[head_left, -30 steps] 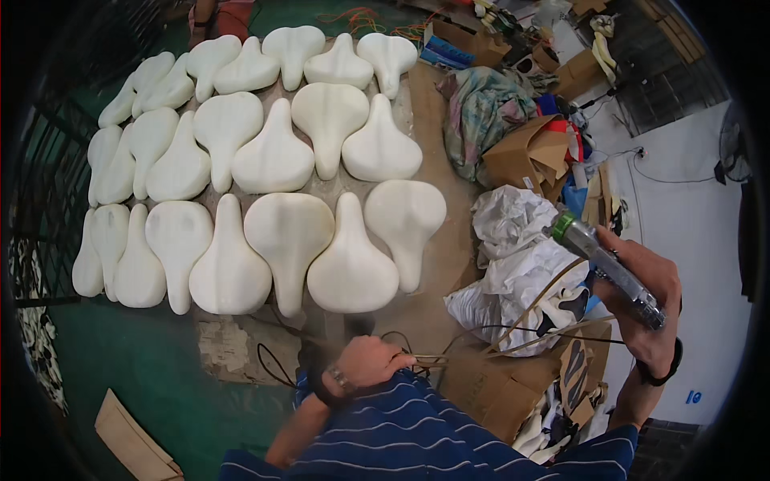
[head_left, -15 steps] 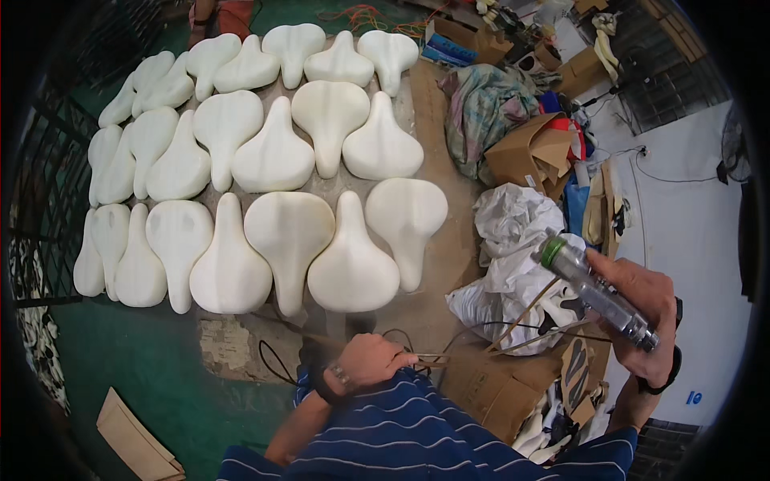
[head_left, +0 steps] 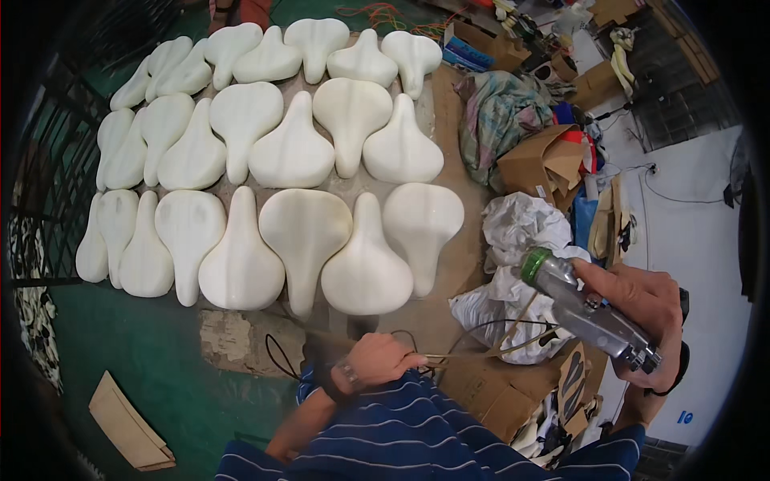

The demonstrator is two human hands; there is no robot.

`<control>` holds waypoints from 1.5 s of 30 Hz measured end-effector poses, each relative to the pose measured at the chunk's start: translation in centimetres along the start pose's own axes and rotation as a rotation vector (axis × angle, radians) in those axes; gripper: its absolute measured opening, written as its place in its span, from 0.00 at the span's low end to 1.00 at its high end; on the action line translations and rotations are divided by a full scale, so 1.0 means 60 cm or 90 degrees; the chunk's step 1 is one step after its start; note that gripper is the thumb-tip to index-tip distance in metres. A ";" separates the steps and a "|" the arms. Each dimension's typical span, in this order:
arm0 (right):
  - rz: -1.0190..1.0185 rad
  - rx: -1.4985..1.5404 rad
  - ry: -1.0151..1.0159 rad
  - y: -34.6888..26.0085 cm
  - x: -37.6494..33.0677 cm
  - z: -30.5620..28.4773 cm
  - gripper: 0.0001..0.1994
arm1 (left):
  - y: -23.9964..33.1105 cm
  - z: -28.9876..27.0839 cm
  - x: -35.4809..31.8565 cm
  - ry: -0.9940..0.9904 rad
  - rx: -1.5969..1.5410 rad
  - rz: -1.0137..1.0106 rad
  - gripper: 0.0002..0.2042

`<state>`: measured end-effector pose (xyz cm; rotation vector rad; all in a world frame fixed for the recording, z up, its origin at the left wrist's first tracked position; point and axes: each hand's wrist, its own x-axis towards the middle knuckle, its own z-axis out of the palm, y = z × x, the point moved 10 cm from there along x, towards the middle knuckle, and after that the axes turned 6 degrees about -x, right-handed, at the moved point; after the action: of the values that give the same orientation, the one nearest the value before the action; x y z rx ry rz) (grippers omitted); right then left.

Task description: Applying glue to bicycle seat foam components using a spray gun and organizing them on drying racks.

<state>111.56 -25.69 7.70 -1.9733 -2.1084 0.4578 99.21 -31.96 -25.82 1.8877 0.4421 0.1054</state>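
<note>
The metal spray gun [head_left: 589, 309] is in my right hand [head_left: 642, 309], at the right side of the view, above the crumpled white plastic bags [head_left: 521, 240] and the brown cardboard boxes [head_left: 481, 393]. It lies tilted, with its green-ringed nozzle end pointing up and to the left, toward the rows of white foam saddle shapes [head_left: 305, 232]. My fingers are closed fully around the body of the gun — the thumb lies along the top, the others wrap underneath. I cannot tell if one of them presses the trigger.

My left hand [head_left: 381, 361] is low in the middle, just above my striped blue shirt [head_left: 417, 441]. It is closed into a loose fist, and it seems to pinch a thin hose or cable [head_left: 497, 341] that runs in a loop across to the gun. How firmly it holds the line is not clear to me.

The saddle shapes lie close together, many touching, on a sheet on the green floor [head_left: 152, 361]. Some point up and some down.

What can go wrong, in my judgement: the hose loops near the bags and the box corners, so it could catch there and pull the gun sideways. The nozzle is well apart from the nearest saddle shape, so a spray from here could drift onto the bags or the pile of cloth [head_left: 501, 112]. Also the line may drag across the front row and shift a piece.
</note>
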 end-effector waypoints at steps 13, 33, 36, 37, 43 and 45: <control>-0.080 -0.028 -0.009 -0.039 0.067 0.008 0.32 | -0.008 -0.030 -0.007 0.003 -0.027 -0.015 0.26; -0.049 -0.110 0.007 -0.042 0.106 0.002 0.34 | -0.029 -0.048 -0.006 0.029 -0.017 -0.012 0.25; -0.001 -0.134 0.066 -0.021 0.106 -0.013 0.40 | -0.028 -0.065 -0.011 0.056 -0.021 0.004 0.25; -0.010 -0.127 0.065 -0.021 0.107 -0.013 0.40 | -0.027 -0.072 -0.016 0.072 -0.018 0.016 0.25; 0.014 -0.172 0.062 -0.003 0.044 -0.013 0.27 | -0.065 -0.023 -0.009 -0.037 0.001 -0.085 0.25; 0.063 -0.045 0.170 0.009 0.003 -0.017 0.22 | -0.062 0.001 0.002 -0.057 -0.020 -0.038 0.28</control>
<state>112.42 -25.38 8.46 -2.0544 -1.8947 0.1270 98.38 -30.87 -29.27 1.8384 0.4324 -0.0122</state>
